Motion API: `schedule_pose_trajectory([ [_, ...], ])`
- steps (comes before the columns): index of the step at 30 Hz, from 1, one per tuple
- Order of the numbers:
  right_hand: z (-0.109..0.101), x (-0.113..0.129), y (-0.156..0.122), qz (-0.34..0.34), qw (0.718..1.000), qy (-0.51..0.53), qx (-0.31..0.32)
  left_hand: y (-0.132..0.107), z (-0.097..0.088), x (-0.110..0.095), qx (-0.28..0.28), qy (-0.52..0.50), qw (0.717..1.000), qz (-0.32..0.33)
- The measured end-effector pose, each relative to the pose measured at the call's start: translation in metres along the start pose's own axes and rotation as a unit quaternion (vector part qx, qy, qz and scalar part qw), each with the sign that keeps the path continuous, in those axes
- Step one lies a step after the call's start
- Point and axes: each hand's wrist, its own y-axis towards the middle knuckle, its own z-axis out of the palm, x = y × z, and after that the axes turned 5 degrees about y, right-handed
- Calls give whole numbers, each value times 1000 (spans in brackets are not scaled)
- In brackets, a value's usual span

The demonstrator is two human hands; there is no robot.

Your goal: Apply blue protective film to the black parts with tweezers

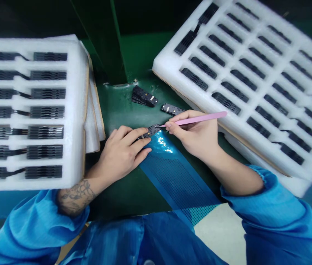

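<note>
Circuit board (154,129), narrow and black, on a dark green tabletop (117,117), its markings too small to read.
At far left, a white foam tray (75,95) slotted with black strip-like parts (48,94); a dark green upright post (100,36); the left hand (123,151), fingers holding the board's left end; a fanned stack of black boards (144,96); a glossy blue perforated strip (174,173) running toward the person; another pale-marked black board (172,109), partly hidden by the right hand (197,134), which pinches slim pink tweezers (202,118), tip at the board; a tilted white foam tray (165,65) beside the right forearm (233,171).
</note>
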Motion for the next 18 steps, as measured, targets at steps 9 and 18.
schedule_pose_trajectory([
  [9,1,-1,1,-8,1000,-15,0,0,1,0,3,-2,1000,-3],
  [18,2,1,1,-20,1000,-22,-6,0,0,-1,7,-3,1000,-6],
])
